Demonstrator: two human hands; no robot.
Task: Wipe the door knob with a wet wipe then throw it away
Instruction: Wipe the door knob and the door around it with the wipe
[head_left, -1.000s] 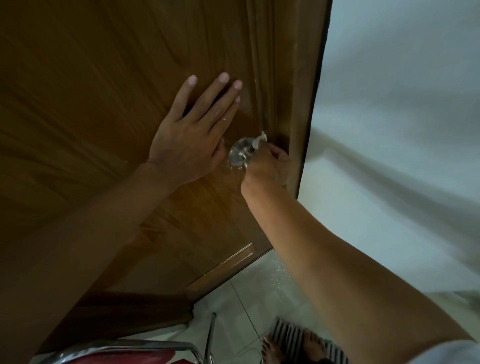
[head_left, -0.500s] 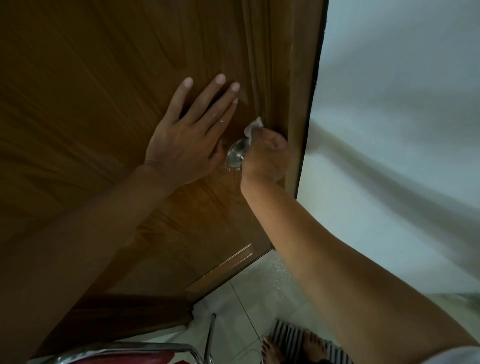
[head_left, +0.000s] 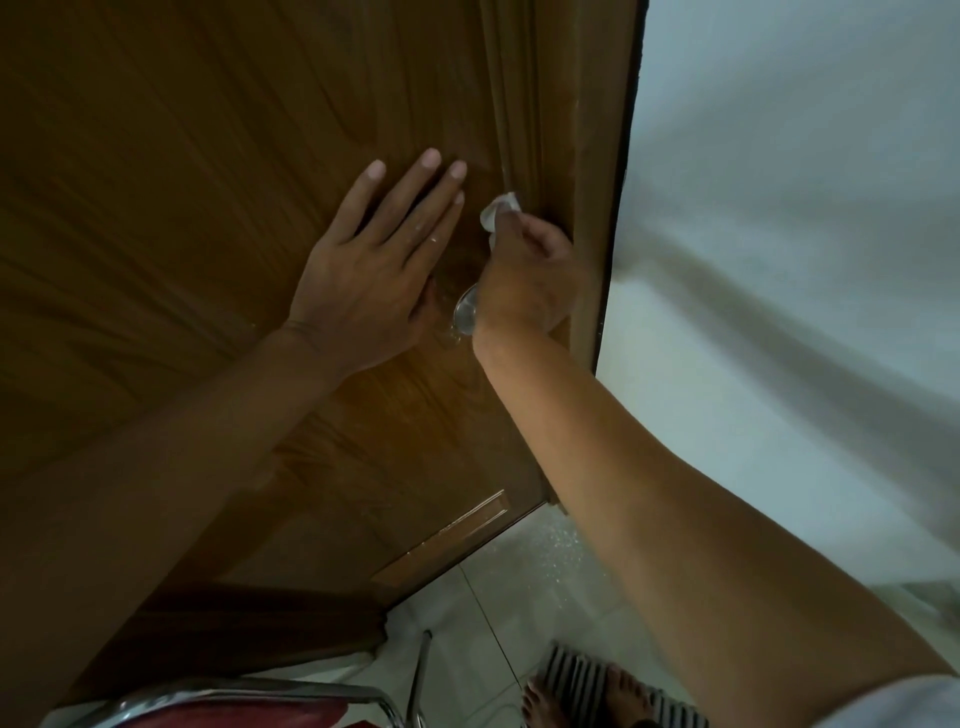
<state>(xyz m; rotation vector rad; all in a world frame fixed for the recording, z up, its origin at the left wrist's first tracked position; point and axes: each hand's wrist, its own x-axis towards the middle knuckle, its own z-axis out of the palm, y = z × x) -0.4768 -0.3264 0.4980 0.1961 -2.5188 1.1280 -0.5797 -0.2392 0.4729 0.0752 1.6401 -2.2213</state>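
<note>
Two hands are engaged: the wet wipe (head_left: 497, 214) is pinched in the right hand (head_left: 527, 280) above the door knob (head_left: 466, 312), while the left hand (head_left: 369, 270) is spread flat on the door (head_left: 208, 208); wiping is judged underway, disposal next.

A home: wooden door (head_left: 218, 218), tiled floor (head_left: 498, 613), striped mat (head_left: 582, 680) under bare feet (head_left: 540, 706).

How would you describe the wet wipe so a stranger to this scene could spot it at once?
Start at the brown wooden door and follow it to its right edge, where two hands meet. The right hand is closed on the wet wipe, which pokes out above its fingers. It is the only white, crumpled thing against the wood.
</note>
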